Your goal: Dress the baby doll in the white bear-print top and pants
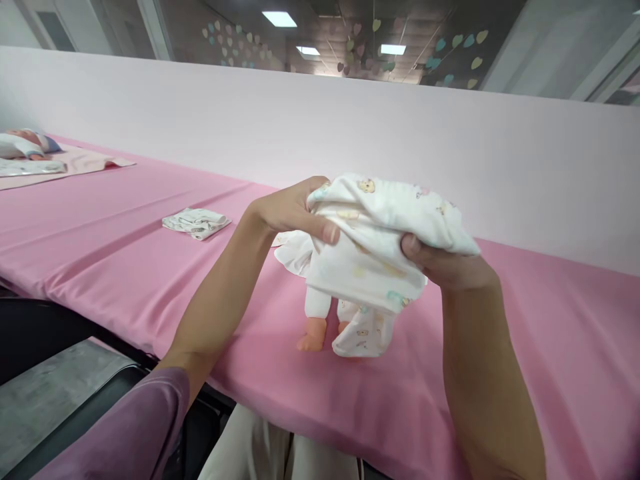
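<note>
A baby doll (320, 320) stands on the pink table (125, 267), its peach foot and white leg showing below. A white printed baby garment (380, 233) is bunched over the doll's upper body and head. My left hand (295, 210) grips the garment's left edge with thumb and fingers closed. My right hand (443, 263) pinches the garment's right side from below. The doll's head and arms are hidden under the cloth.
A folded white printed cloth (196, 222) lies on the table to the left. Far left, another doll (25, 143) rests on a pale pink mat (75, 162). A light pink partition wall (350, 127) runs behind the table. A dark chair (45, 333) stands at lower left.
</note>
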### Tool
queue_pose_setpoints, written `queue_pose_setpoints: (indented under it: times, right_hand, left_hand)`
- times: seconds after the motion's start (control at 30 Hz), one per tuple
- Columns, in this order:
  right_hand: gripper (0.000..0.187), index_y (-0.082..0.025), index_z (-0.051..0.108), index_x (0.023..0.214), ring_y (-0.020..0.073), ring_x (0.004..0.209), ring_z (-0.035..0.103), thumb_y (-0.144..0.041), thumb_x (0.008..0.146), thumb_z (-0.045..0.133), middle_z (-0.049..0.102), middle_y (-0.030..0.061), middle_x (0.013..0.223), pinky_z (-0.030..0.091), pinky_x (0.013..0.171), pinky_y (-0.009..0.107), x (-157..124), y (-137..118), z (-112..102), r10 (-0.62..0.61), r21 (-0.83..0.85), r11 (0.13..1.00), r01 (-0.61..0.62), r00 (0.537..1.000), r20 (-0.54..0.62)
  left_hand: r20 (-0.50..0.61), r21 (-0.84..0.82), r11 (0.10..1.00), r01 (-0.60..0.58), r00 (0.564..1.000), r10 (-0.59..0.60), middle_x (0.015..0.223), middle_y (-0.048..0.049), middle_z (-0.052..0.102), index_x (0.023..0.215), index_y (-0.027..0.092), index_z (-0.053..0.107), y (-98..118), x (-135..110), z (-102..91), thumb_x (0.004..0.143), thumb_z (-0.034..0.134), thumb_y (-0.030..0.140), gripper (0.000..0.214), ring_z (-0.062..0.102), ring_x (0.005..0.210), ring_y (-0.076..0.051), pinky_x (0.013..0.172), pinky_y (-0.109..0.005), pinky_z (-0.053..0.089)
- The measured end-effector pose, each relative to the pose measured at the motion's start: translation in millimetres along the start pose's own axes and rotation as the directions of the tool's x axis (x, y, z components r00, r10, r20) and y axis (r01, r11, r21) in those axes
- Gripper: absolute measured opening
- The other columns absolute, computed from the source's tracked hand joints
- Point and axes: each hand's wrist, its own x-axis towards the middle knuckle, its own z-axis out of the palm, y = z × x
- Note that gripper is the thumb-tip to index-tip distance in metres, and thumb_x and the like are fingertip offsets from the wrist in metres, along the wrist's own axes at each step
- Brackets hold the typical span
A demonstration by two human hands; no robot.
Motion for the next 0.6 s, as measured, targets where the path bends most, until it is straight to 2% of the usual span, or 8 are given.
queue_pose_setpoints:
  times: [0.1, 0.2, 0.27, 0.37, 0.47, 0.53, 0.6]
  right_hand:
    - [0.068, -0.024, 0.070, 0.134, 0.0344, 0.132, 0.069, -0.073, 0.089, 0.078, 0.075, 0.0073, 0.131, 0.065, 0.095, 0.043, -2, 2, -7, 0.023, 0.086, 0.995, -0.043, 0.976, 0.216]
    - [0.073, -0.019, 0.071, 0.132, 0.0333, 0.141, 0.062, -0.073, 0.084, 0.081, 0.072, 0.0079, 0.138, 0.061, 0.101, 0.041, -2, 1, -15, -0.020, 0.124, 0.992, -0.028, 0.929, 0.368]
    - [0.063, -0.019, 0.073, 0.128, 0.0308, 0.138, 0.064, -0.065, 0.086, 0.083, 0.073, 0.0067, 0.135, 0.062, 0.098, 0.038, -2, -3, -21, -0.024, 0.133, 0.990, -0.040, 0.894, 0.448]
    - [0.047, -0.020, 0.076, 0.123, 0.0264, 0.122, 0.073, -0.049, 0.087, 0.086, 0.076, 0.0046, 0.126, 0.065, 0.087, 0.033, -2, -10, -25, 0.024, 0.108, 0.990, -0.094, 0.852, 0.523]
    - [0.048, -0.020, 0.077, 0.117, 0.0239, 0.112, 0.076, -0.047, 0.080, 0.092, 0.078, 0.0014, 0.118, 0.065, 0.083, 0.031, -3, -10, -28, 0.084, 0.048, 0.991, -0.127, 0.851, 0.519]
    - [0.055, -0.021, 0.077, 0.114, 0.0268, 0.117, 0.075, -0.058, 0.076, 0.093, 0.078, 0.0011, 0.117, 0.066, 0.086, 0.035, -4, -5, -30, 0.062, 0.027, 0.996, -0.082, 0.899, 0.433]
    - [0.061, -0.023, 0.077, 0.110, 0.0305, 0.121, 0.074, -0.071, 0.074, 0.090, 0.078, 0.0021, 0.116, 0.066, 0.088, 0.039, -7, 2, -32, -0.004, 0.025, 1.000, -0.002, 0.965, 0.261]
  left_hand:
    - [0.061, -0.047, 0.999, -0.019, 0.998, 0.022, 0.110, -0.0085, 0.080, 0.108, 0.021, 0.079, 3, 4, 7.6, 0.081, 0.077, 0.084, 0.068, 0.077, 0.116, -0.034, 0.093, -0.041, 0.066]
    - [0.081, -0.069, 0.997, -0.047, 0.995, 0.053, 0.112, -0.0062, 0.080, 0.107, 0.022, 0.080, 11, 8, 20.4, 0.090, 0.072, 0.079, 0.061, 0.075, 0.122, -0.033, 0.097, -0.040, 0.065]
    - [0.104, -0.065, 0.995, -0.076, 0.991, 0.083, 0.113, -0.0060, 0.080, 0.106, 0.021, 0.080, 17, 10, 28.8, 0.091, 0.073, 0.076, 0.057, 0.076, 0.122, -0.031, 0.098, -0.039, 0.064]
    - [0.086, -0.036, 0.996, -0.085, 0.992, 0.088, 0.112, -0.0044, 0.081, 0.103, 0.021, 0.081, 24, 11, 37.0, 0.092, 0.075, 0.071, 0.052, 0.078, 0.114, -0.028, 0.093, -0.037, 0.066]
    - [0.026, -0.031, 0.997, -0.072, 0.997, 0.073, 0.107, -0.0009, 0.081, 0.099, 0.021, 0.080, 27, 10, 38.4, 0.092, 0.077, 0.067, 0.047, 0.079, 0.106, -0.023, 0.085, -0.032, 0.065]
    - [0.003, -0.043, 0.996, -0.077, 0.997, 0.077, 0.104, -0.0004, 0.081, 0.096, 0.021, 0.080, 27, 7, 36.4, 0.093, 0.077, 0.066, 0.045, 0.079, 0.101, -0.022, 0.082, -0.030, 0.065]
    - [-0.001, -0.061, 0.997, -0.036, 0.999, 0.036, 0.097, -0.0006, 0.080, 0.094, 0.020, 0.080, 27, 5, 33.5, 0.088, 0.081, 0.067, 0.047, 0.080, 0.095, -0.023, 0.077, -0.030, 0.064]
